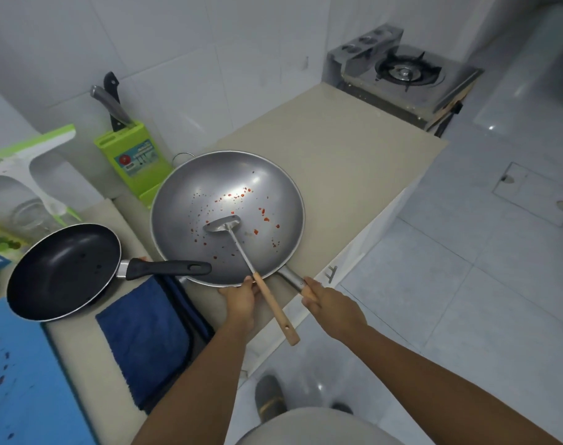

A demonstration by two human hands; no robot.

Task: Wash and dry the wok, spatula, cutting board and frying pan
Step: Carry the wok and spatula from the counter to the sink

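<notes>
While the right grip point(328, 305) is curling its fingers round the metal handle point(293, 281) of the wok point(209, 187) at the lower middle of the frame, the left grip point(238, 300) is pinching the wok's near rim, thumb on top and fingers underneath. Between the two, the spatula point(222, 224) is lying in the wok, its metal blade resting on the bottom among red food scraps and its wooden shaft sticking out over the rim just beside the left thumb; whether the thumb is touching it cannot be told. The wok is sitting on the beige desk point(331, 149) at centre frame. To its left the black frying pan point(65, 271) is sitting with its own handle reaching across to the wok's rim, above a folded blue cloth point(148, 335). The blue cutting board point(23, 380), speckled red, is lying at lower left. A green knife block point(135, 165) is standing at upper left, and a gas stove point(405, 72) is sitting at upper right.
</notes>
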